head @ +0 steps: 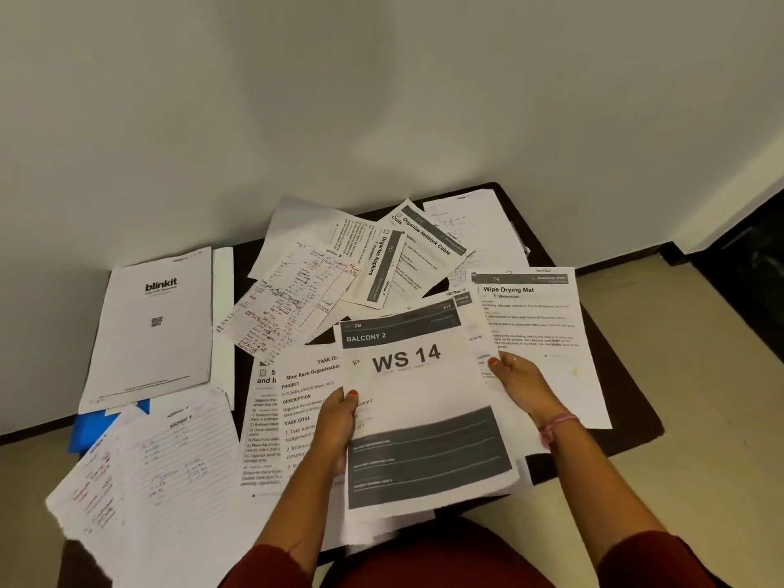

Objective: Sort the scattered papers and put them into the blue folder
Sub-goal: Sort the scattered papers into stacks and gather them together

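Two hands (pixel 424 401) on one WS 14 sheet (pixel 424 418) — one blue folder (pixel 91 432) left

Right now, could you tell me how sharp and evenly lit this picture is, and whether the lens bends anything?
Head view: soft, even light, no glare; large print on the WS 14 sheet reads clearly, small text on the handwritten notes blurs; wide-angle lens bends the wall line and table edges.

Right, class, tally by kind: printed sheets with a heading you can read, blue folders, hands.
Printed sheets with readable heading: 6 (blinkit, Organize Napkins, Organize Network Cable, Wipe Drying Mat, WS 14, Shoe Rack Organization)
Blue folder: 1
Hands: 2 (left hand, right hand)
Total: 9
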